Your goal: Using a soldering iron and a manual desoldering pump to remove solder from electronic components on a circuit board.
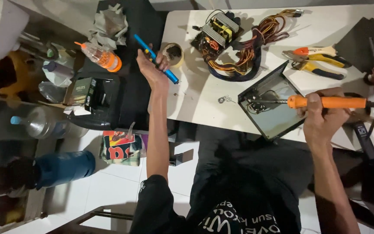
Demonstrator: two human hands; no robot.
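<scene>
Head view: right hand [323, 117] clamped on orange soldering iron [327, 102], tip over dark metal case [269, 106] left of hand. Left hand [152, 67] closed around blue tool [156, 58]; tape roll [172, 53] just right of it, circuit board [216, 34] farther right.

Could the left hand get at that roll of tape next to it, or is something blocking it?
Probably yes. The tape roll lies right beside the left hand on the white table, with nothing between them. But that hand's grip is full with a blue tool.
</scene>
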